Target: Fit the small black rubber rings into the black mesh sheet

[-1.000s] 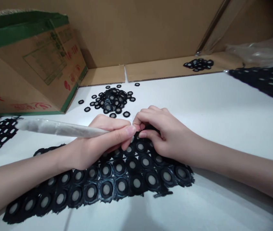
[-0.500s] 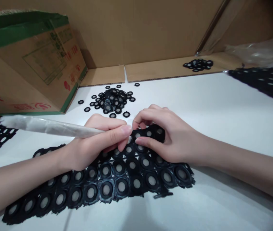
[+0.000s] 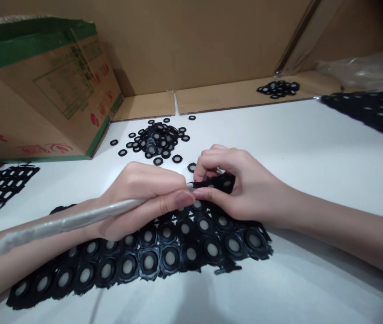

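My left hand point(image 3: 144, 198) is closed round a slim, pen-like stick wrapped in grey-white material point(image 3: 76, 219). The stick's tail slants down to the left over my forearm; its tip is at my right fingertips, largely hidden. With thumb and fingers, my right hand point(image 3: 235, 182) pinches a raised edge of the black rubber sheet point(image 3: 191, 253), which has rows of rings with pale round centres. Both hands meet over the sheet's upper part. One loose black ring point(image 3: 192, 167) lies just beyond the right fingers, and behind it is a pile of such rings point(image 3: 157, 138).
A green-and-brown cardboard box point(image 3: 52, 90) stands at the left. Perforated black sheeting point(image 3: 5, 189) lies below it. At the back right are a smaller ring pile point(image 3: 278, 89) on cardboard, another black sheet point(image 3: 370, 110) and clear plastic point(image 3: 363, 72). A cardboard wall point(image 3: 191, 40) closes the back.
The stick's tail has swung downward as my left hand turned. Both hands have shifted slightly right, and the pinched sheet edge is more lifted. A loose ring now shows beyond my right fingers.
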A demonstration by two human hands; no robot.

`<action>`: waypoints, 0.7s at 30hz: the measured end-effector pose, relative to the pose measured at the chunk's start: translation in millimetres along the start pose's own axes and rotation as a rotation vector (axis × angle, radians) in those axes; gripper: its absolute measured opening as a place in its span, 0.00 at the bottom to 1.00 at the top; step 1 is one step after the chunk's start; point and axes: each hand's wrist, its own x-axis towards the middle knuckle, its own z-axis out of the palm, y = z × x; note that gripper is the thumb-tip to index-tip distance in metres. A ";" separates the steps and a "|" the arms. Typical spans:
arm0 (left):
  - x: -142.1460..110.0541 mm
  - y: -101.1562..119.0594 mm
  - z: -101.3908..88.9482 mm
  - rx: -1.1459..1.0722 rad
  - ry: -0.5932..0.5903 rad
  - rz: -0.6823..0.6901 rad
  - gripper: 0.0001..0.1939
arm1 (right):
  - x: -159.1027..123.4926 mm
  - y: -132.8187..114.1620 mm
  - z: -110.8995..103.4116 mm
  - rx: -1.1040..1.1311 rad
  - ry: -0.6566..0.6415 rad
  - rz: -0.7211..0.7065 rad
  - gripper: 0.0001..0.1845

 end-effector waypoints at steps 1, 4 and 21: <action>0.4 0.0 -0.5 0.027 -0.011 0.013 0.19 | 0.0 0.0 -0.1 0.006 -0.001 0.002 0.08; 2.8 -0.1 -3.0 0.078 -0.046 0.033 0.19 | -0.3 0.5 0.0 0.015 0.004 0.002 0.08; 16.9 -6.3 -23.7 0.279 -0.233 0.222 0.19 | 0.6 1.1 0.6 0.065 0.060 0.023 0.03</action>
